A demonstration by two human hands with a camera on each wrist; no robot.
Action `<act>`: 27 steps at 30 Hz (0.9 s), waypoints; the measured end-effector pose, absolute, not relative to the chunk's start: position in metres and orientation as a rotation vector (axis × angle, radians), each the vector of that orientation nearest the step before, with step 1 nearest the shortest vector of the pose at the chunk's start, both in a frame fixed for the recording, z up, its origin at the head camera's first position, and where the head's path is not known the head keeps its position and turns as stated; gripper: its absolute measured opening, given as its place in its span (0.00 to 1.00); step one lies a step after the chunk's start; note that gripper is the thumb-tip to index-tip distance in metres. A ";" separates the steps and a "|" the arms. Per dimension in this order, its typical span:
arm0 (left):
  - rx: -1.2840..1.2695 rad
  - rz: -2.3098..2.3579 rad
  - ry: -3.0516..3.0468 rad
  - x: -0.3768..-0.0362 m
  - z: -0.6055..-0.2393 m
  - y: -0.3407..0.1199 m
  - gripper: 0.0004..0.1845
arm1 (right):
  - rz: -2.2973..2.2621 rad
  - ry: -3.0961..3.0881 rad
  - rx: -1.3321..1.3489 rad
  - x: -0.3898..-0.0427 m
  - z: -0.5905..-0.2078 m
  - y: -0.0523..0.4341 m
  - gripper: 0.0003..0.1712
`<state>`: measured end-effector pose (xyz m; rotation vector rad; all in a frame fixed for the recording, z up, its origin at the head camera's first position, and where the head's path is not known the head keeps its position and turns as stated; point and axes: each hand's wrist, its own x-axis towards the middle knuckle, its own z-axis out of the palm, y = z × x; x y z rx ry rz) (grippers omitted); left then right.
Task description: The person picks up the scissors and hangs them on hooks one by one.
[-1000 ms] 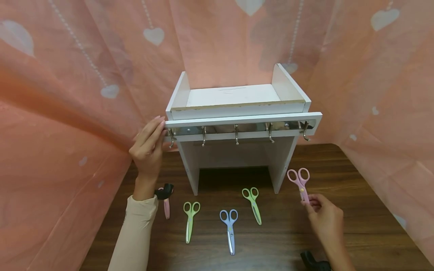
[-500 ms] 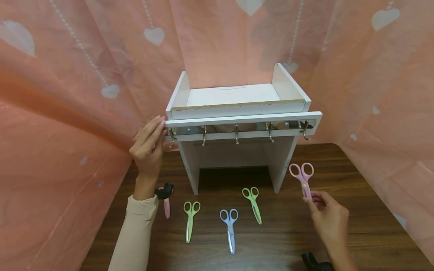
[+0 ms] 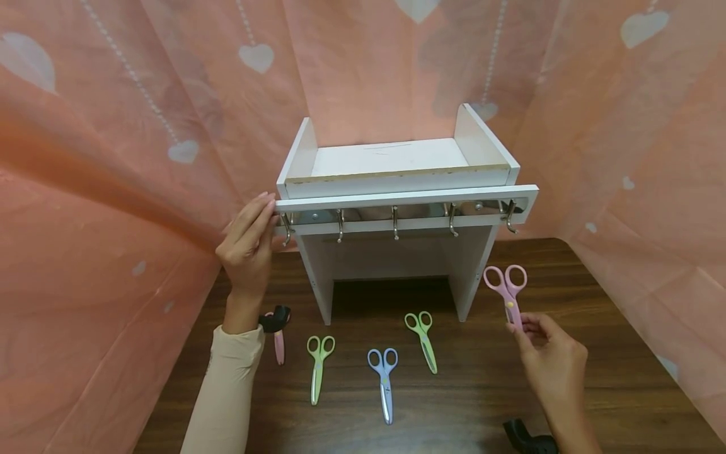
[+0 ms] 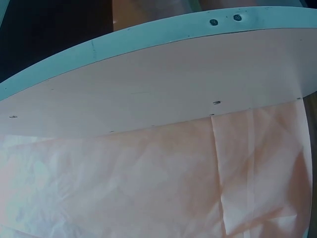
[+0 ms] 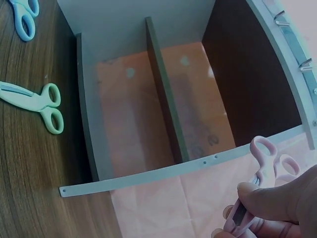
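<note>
My left hand [image 3: 246, 243] holds the left end of a white rack board [image 3: 408, 197] that has several metal hooks [image 3: 395, 222] along its front. The board lies across the front of a white shelf unit [image 3: 397, 180]. To the right of the unit, my right hand [image 3: 553, 356] pinches pink scissors [image 3: 508, 293] by the blade end, finger loops pointing up. The right wrist view shows the thumb [image 5: 270, 201] pressed on the blades of those scissors [image 5: 265, 166]. In the left wrist view only the unit's side panel [image 4: 163, 74] shows, not the hand.
On the wooden table [image 3: 454, 410] lie green scissors [image 3: 319, 369], blue scissors [image 3: 386, 384] and a second green pair [image 3: 422, 340]. Another pink pair [image 3: 279, 347] lies partly hidden behind the left wrist strap. A pink curtain [image 3: 113, 252] with hearts surrounds the table.
My right hand has risen slightly and shifted a little right with the pink scissors, their loops now higher, beside the unit. The left hand stays on the rack's end.
</note>
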<state>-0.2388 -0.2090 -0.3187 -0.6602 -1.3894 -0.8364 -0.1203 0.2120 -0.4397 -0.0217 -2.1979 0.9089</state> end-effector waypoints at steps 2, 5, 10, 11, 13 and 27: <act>-0.662 -0.834 -1.391 -0.239 -0.319 -0.209 0.19 | 0.903 -2.191 -0.016 -0.120 -0.438 0.212 0.13; -0.663 -0.832 -1.395 -0.240 -0.321 -0.210 0.19 | 0.908 -2.184 -0.011 -0.119 -0.435 0.211 0.13; -0.673 -0.824 -1.406 -0.242 -0.324 -0.209 0.19 | 0.941 -2.164 -0.021 -0.115 -0.431 0.209 0.13; -0.676 -0.823 -1.406 -0.243 -0.324 -0.209 0.19 | 0.944 -2.160 -0.024 -0.114 -0.431 0.208 0.13; -0.680 -0.820 -1.409 -0.243 -0.325 -0.209 0.19 | 0.948 -2.149 -0.027 -0.113 -0.429 0.208 0.12; -0.676 -0.829 -1.408 -0.246 -0.324 -0.207 0.19 | 0.969 -2.063 0.025 -0.112 -0.418 0.206 0.13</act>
